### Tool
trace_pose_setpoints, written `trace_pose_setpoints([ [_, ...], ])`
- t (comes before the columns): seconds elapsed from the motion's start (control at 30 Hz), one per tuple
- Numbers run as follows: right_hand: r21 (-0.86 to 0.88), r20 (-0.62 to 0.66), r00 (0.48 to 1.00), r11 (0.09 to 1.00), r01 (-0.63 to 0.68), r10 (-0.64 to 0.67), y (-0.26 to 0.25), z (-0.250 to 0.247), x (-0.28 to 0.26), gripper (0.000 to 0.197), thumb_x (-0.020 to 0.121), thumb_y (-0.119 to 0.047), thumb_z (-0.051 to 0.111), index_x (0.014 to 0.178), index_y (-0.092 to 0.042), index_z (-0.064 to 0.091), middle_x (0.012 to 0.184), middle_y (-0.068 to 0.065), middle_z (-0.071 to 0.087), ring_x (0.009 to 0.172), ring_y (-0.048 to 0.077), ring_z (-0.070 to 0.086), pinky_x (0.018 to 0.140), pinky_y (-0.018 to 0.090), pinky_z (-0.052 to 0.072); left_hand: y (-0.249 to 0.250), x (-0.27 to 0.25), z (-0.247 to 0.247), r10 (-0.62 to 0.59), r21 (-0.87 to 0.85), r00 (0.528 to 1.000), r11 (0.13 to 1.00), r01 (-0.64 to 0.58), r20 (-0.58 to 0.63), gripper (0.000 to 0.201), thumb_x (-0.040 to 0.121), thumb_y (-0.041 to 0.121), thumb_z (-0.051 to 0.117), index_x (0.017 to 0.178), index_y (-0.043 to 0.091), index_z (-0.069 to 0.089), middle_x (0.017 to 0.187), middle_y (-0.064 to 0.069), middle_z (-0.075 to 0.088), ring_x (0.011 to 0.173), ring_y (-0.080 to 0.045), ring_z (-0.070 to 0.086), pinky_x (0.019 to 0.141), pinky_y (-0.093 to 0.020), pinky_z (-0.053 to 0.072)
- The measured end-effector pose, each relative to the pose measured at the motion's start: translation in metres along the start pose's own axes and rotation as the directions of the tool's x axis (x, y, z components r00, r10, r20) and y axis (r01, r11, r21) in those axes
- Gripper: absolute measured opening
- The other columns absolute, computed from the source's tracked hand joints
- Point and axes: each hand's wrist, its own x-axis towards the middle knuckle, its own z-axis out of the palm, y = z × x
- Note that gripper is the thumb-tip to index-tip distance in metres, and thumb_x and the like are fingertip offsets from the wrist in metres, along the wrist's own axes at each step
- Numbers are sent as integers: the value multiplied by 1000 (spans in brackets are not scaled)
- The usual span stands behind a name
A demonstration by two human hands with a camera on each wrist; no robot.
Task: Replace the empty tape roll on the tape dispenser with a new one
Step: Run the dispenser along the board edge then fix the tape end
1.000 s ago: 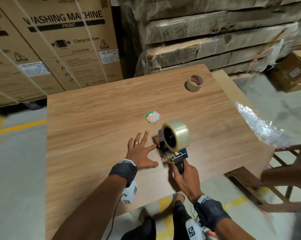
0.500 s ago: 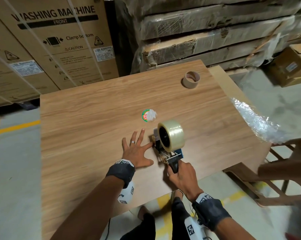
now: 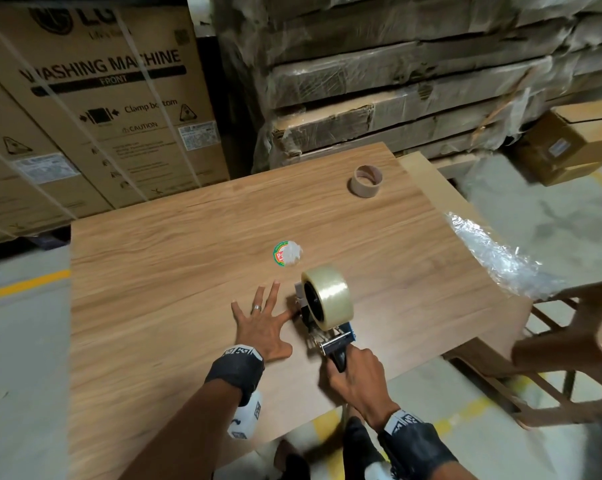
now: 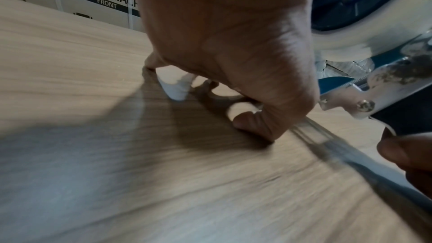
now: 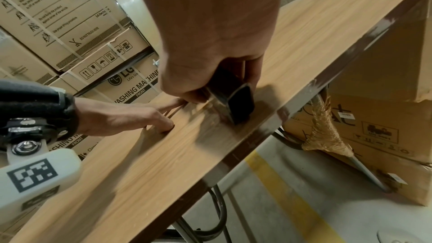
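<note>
A tape dispenser (image 3: pixel 336 337) lies on the wooden table (image 3: pixel 161 306) with a full clear tape roll (image 3: pixel 330 297) on its hub. My right hand (image 3: pixel 353 375) grips its black handle (image 5: pixel 236 99) near the table's front edge. Just left of the dispenser, my left hand (image 3: pixel 261 320) lies flat on the table with fingers spread, its index finger reaching the dispenser's front end. In the left wrist view the roll (image 4: pixel 350 40) and metal frame (image 4: pixel 385 84) sit right of the palm (image 4: pixel 222 43). The empty cardboard core (image 3: pixel 367 181) stands at the far right of the table.
A round label with crumpled film (image 3: pixel 287 253) lies mid-table. Clear plastic wrap (image 3: pixel 500 261) hangs over the right edge beside a brown chair (image 3: pixel 569 358). Washing machine cartons (image 3: pixel 102 105) and wrapped stacks (image 3: pixel 396 81) stand behind the table.
Both hands and the dispenser keep nearly the same places on the table. Only the head view has shifted a little.
</note>
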Motion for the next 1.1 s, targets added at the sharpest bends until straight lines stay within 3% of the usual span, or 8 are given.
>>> trace_pose_setpoints([
  [0.17, -2, 7, 1000, 1000, -16, 16, 1, 2, 0, 41, 85, -54, 54, 93, -14, 62, 92, 13, 70, 84, 35, 66, 66, 37, 45, 4, 0, -5, -17, -8, 999, 1000, 17, 46, 81, 71, 43, 60, 144, 55, 27, 160, 6, -36, 151, -26, -23, 106, -77, 4],
  [0.33, 22, 16, 1000, 1000, -18, 18, 3, 3, 1, 34, 85, -53, 55, 83, -20, 46, 91, 13, 68, 84, 35, 64, 63, 34, 38, 7, -1, -5, -39, -18, 998, 999, 40, 57, 74, 76, 38, 57, 143, 54, 30, 159, 7, -37, 151, -26, -25, 106, -78, 8],
  [0.43, 28, 26, 999, 999, -31, 30, 6, 3, -3, 35, 83, -52, 56, 77, -20, 44, 81, 11, 63, 76, 35, 62, 61, 34, 37, 6, -2, -6, -35, -29, 998, 999, 37, 61, 74, 77, 38, 57, 143, 54, 29, 159, 7, -37, 151, -26, -25, 106, -79, 9],
  [0.6, 32, 70, 997, 998, -45, 42, 19, 6, -18, 37, 81, -53, 55, 70, -21, 40, 76, 5, 53, 65, 26, 44, 60, 32, 36, 6, -4, -7, -26, -39, 998, 999, 29, 57, 85, 77, 38, 57, 146, 61, 11, 159, 7, -38, 150, -26, -27, 106, -79, 9],
  [0.77, 37, 62, 997, 998, -45, 43, 21, 6, -23, 35, 83, -52, 57, 76, -20, 44, 77, 5, 54, 66, 26, 48, 60, 31, 37, 6, -5, -7, -24, -31, 997, 999, 26, 68, 88, 80, 41, 58, 146, 61, 4, 158, 6, -38, 150, -27, -27, 105, -80, 11],
  [0.97, 62, 24, 995, 993, -99, 97, 11, -1, -22, 44, 78, -62, 61, 79, -18, 56, 86, 9, 71, 84, 34, 68, 67, 34, 51, 8, -4, -5, -14, -34, 999, 999, 15, 42, 87, 77, 37, 57, 148, 57, 12, 159, 4, -37, 150, -30, -25, 103, -82, 12],
  [1.03, 112, 1, 991, 985, -131, 132, 9, -6, -21, 49, 71, -65, 60, 78, -16, 62, 80, 6, 71, 78, 31, 68, 66, 35, 55, 10, -5, -4, -7, -48, 999, 999, 9, 47, 84, 76, 34, 57, 148, 54, 19, 159, 3, -37, 150, -32, -27, 103, -83, 9],
  [1.1, 268, 5, 988, 952, -147, 151, 11, -4, -20, 43, 65, -58, 62, 70, -15, 63, 69, 3, 70, 68, 27, 67, 61, 39, 56, 11, -7, -1, 11, -69, 1000, 998, -9, 30, 78, 77, 30, 56, 146, 51, 26, 160, 1, -36, 149, -35, -28, 103, -84, 5],
])
